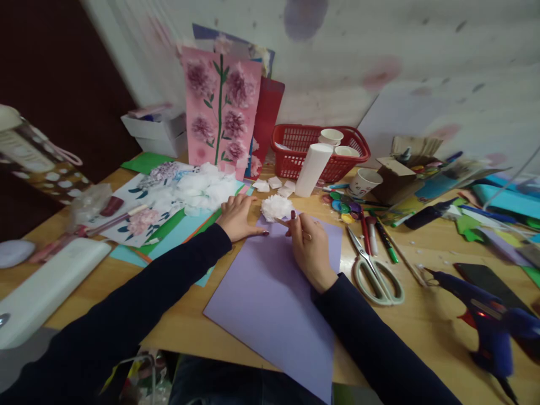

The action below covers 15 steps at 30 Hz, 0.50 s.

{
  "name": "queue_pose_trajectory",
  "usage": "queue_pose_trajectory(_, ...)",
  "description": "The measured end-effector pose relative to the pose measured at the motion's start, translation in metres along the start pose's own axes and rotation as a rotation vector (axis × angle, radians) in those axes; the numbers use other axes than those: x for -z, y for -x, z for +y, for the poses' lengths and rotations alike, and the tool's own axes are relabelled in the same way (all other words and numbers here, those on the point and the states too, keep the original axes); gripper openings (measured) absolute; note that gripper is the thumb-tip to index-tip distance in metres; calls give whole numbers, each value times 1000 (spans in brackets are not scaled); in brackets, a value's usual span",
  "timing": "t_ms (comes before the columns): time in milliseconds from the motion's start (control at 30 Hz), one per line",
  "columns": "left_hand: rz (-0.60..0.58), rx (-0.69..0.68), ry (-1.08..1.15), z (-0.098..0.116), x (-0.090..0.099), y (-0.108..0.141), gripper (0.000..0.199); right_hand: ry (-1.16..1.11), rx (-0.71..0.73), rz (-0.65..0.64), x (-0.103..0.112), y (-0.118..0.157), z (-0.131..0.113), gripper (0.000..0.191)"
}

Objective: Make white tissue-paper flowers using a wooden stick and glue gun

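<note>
A ruffled white tissue-paper flower [276,208] sits at the top edge of a purple sheet of paper [270,287]. My right hand [311,244] is closed on a thin wooden stick [282,221], its tip against the lower side of the flower; the stick's other end peeks out by my fingers. To the flower's left, my left hand [238,216] lies with fingers apart, the thumb on the sheet's upper edge and nothing in its grasp. Small white paper squares [274,183] lie just behind the flower, beside a standing white roll [313,170].
Scissors [377,275], markers [385,244] and a blue glue gun [481,315] with a lit red light lie on the right. Behind stand a red basket [291,160] and a pink flower picture [202,112]. A white tissue pile [206,188] and a long white case [54,289] are left.
</note>
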State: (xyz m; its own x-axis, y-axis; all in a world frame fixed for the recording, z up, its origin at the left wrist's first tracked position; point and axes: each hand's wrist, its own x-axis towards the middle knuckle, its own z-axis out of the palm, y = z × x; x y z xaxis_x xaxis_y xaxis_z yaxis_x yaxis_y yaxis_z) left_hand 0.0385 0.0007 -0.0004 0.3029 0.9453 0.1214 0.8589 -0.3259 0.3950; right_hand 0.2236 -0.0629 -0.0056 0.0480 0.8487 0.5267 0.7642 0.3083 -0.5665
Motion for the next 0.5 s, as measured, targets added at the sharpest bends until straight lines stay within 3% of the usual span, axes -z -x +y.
queue_pose_trajectory(133,-16,5,-2,-1,1,-1,88,-26,-41,25,-2,0,-4,39)
queue_pose_trajectory(367,3,6,4,-3,-2,0,93,-318,-210,169,3,4,-6,44)
queue_pose_trajectory(500,71,-44,21,-4,-2,0,83,-460,-260,264,12,4,-6,47)
